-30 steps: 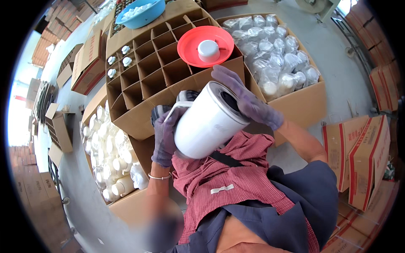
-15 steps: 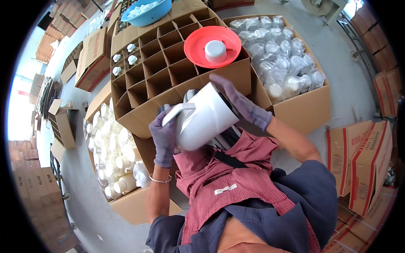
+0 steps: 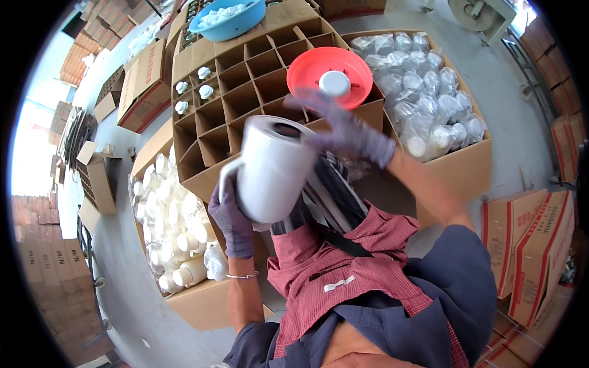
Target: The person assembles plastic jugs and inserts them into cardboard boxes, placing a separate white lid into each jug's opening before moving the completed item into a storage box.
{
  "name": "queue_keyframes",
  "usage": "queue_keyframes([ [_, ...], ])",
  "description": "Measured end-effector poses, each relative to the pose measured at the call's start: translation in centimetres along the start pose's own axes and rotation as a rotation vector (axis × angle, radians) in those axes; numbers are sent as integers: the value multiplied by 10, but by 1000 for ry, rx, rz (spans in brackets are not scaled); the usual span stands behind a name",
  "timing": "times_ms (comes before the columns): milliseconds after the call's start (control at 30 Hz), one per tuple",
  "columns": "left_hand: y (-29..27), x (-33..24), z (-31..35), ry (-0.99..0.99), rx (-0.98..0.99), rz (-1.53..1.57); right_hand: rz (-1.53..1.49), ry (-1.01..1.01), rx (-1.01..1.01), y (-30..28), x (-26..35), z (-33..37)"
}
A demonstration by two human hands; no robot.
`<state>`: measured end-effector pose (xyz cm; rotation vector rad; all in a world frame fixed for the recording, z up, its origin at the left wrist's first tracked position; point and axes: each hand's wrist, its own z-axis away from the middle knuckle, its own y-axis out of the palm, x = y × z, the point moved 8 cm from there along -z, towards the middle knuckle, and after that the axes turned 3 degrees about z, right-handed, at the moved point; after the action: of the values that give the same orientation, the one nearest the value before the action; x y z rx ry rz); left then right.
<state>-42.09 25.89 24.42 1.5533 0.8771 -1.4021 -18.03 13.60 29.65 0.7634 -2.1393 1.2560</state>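
Observation:
Gripped by its handle side in my gloved left hand (image 3: 232, 216), a white vacuum jug (image 3: 274, 175) stands nearly upright over my lap. Its dark open mouth faces up. My gloved right hand (image 3: 351, 130), smeared by motion, is above and beside the jug's rim with fingers stretched apart and nothing in them. Just beyond those fingertips is a red basin (image 3: 302, 64) holding a round white lid (image 3: 334, 84). The basin rests on a divided cardboard box (image 3: 215, 175).
Several white-capped bottles (image 3: 206, 92) fill cells at the box's left. A blue basin (image 3: 248, 24) of small white pieces sits behind. Cartons of bagged clear parts (image 3: 429, 104) and bagged cream-white parts (image 3: 178, 236) flank me. Flat-sided cartons (image 3: 543, 257) stand at right.
The jug has turned from lying tilted to nearly upright, its mouth now facing up. My right hand has come off its end and moved up toward the red basin. The view has shifted slightly.

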Motion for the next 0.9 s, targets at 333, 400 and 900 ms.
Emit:
queue_keyframes([
  [333,44,1,-26,350,127,-84,456,-111,-131,-48,-34,-21],
  [400,65,12,-28,212,134,211,452,-322,-285,-51,40,10],
  [900,41,27,-21,-95,278,512,-1171,562,334,97,15,50],
])
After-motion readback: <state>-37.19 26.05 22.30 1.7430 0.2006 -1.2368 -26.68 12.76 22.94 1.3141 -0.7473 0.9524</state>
